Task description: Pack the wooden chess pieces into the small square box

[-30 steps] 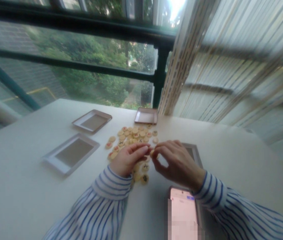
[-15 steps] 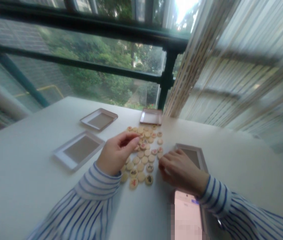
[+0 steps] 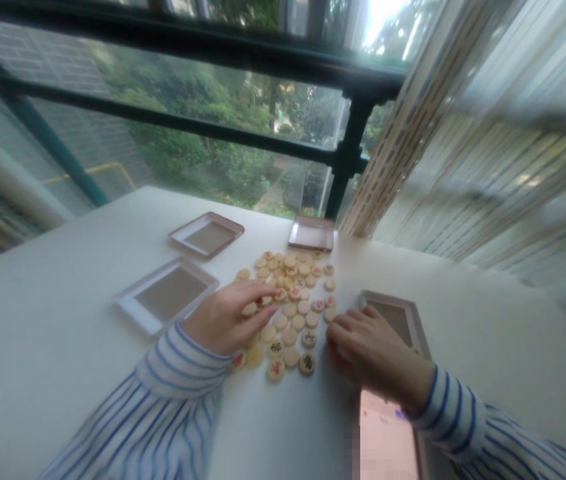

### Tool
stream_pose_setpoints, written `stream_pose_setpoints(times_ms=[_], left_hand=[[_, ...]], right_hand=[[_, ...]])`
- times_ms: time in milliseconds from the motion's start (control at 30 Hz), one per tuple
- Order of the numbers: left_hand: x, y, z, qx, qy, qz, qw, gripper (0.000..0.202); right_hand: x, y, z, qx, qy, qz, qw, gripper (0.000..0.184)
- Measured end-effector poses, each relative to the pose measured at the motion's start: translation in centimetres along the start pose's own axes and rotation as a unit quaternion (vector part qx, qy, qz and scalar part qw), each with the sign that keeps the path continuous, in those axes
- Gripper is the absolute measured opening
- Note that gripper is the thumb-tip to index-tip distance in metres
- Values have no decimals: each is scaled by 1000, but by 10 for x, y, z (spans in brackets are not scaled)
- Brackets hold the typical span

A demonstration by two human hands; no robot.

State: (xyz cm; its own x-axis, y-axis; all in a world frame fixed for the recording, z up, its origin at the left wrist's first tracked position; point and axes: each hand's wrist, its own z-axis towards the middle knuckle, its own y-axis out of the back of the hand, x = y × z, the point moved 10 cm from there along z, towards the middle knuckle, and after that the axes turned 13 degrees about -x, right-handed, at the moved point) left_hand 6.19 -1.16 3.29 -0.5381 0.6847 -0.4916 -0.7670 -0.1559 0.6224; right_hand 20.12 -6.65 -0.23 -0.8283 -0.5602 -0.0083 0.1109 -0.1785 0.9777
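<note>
Many round wooden Chinese chess pieces (image 3: 290, 337) lie loosely spread in the middle of the white table, some showing red or black characters, others blank side up. Over the left part of this spread is my left hand (image 3: 227, 317), its thumb and fingers apart, with pieces visible between them. It seems to hold none. To the right of the pieces, my right hand (image 3: 375, 353) rests with curled fingers next to a shallow tray (image 3: 420, 320), partly covering it. What those fingers hold, if anything, is hidden.
Two shallow trays, a near one (image 3: 135, 317) and a far one (image 3: 207, 235), lie on the left. Another tray (image 3: 311, 233) sits behind the pieces. A lit phone (image 3: 387, 433) lies below my right wrist. Beyond the table (image 3: 63, 300) are a window railing and a string curtain (image 3: 413, 133).
My left hand has opened from a pinch, spreading its thumb and fingers, and moved slightly left and lower over the pieces. The view has shifted a little. My right hand stays curled.
</note>
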Motion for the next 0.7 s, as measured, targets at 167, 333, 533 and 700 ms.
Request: stream_pose_setpoints(times_ms=[167, 333, 533, 700], left_hand=[[-2, 0, -7, 18, -13, 23, 999, 26], [-6, -2, -10, 19, -32, 36, 999, 27], [-13, 0, -9, -8, -53, 42, 998, 25], [-19, 1, -9, -18, -67, 37, 997, 24]], right_hand=[[26, 3, 6, -1, 30, 36, 999, 12], [45, -6, 17, -6, 47, 40, 998, 13], [52, -14, 24, -15, 51, 24, 998, 16], [53, -14, 26, -25, 49, 41, 998, 16]])
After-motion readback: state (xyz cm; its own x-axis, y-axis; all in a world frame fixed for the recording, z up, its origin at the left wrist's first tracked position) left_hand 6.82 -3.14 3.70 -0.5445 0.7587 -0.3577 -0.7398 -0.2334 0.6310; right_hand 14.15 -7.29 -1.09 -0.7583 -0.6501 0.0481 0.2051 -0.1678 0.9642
